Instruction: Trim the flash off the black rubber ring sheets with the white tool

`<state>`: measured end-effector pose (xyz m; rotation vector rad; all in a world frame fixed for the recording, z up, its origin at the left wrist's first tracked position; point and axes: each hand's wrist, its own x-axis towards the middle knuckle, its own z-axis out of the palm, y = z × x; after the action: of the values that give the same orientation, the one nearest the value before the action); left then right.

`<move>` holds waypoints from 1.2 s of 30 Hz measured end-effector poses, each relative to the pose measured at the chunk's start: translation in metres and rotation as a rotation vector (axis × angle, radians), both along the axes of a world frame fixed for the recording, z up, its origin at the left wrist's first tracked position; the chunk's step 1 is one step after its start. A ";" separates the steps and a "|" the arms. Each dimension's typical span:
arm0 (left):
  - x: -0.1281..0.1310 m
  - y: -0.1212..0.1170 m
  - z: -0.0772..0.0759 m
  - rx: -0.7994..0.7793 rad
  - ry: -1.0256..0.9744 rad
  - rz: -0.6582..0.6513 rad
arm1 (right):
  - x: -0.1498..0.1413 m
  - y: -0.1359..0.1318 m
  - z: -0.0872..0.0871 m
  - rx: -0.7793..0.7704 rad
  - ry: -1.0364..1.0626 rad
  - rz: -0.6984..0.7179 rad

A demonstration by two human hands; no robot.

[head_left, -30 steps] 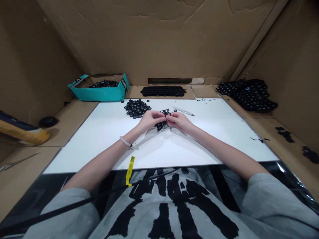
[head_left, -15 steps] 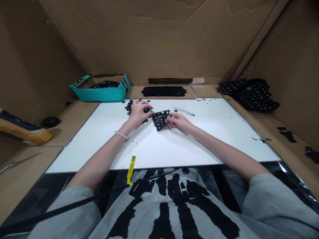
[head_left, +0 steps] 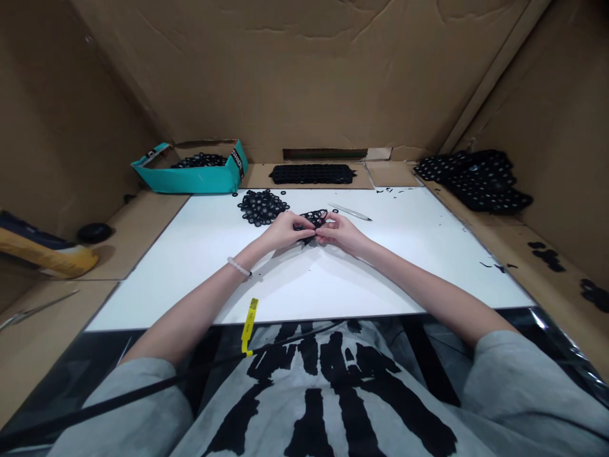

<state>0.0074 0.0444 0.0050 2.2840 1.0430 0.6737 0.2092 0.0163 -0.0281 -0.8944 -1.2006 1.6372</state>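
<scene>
A small piece of black sheet full of round holes is held above the white board, partly hidden by fingers. My right hand pinches its right edge. My left hand has come up against the sheet from the left, thumb and forefinger pressed together beside the right fingertips; what lies between them is too small to make out. Just beyond the left hand is a heap of small black rings. A slim silver pointed tool lies past the right hand.
A teal box with more black rings stands back left. A black slab lies at the back, black perforated fabric at the right. Scissors and a yellow-and-dark packet lie left. Cardboard walls surround the board.
My left hand has left the heap of rings and moved right to the perforated sheet, uncovering the heap. My right hand stays in place, still pinching the sheet.
</scene>
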 end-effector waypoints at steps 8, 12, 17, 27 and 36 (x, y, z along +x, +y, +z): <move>-0.008 0.018 -0.004 -0.162 -0.224 0.254 | -0.001 0.013 -0.009 0.087 -0.015 -0.028; -0.009 0.024 -0.006 -0.116 -0.239 0.318 | 0.000 0.015 -0.010 0.083 -0.031 -0.047; -0.042 0.049 -0.001 -0.014 -0.421 0.618 | 0.016 0.009 0.007 0.092 -0.127 0.071; -0.059 0.043 0.001 0.331 0.178 0.680 | 0.062 0.035 0.024 0.397 -0.814 -0.313; -0.048 0.031 0.011 0.316 0.208 0.644 | 0.051 0.038 0.008 0.616 -1.433 -0.227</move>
<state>-0.0410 0.0750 0.0157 2.3025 1.9304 0.9120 0.2604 0.0539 -0.0204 -1.7240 -2.2033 0.1517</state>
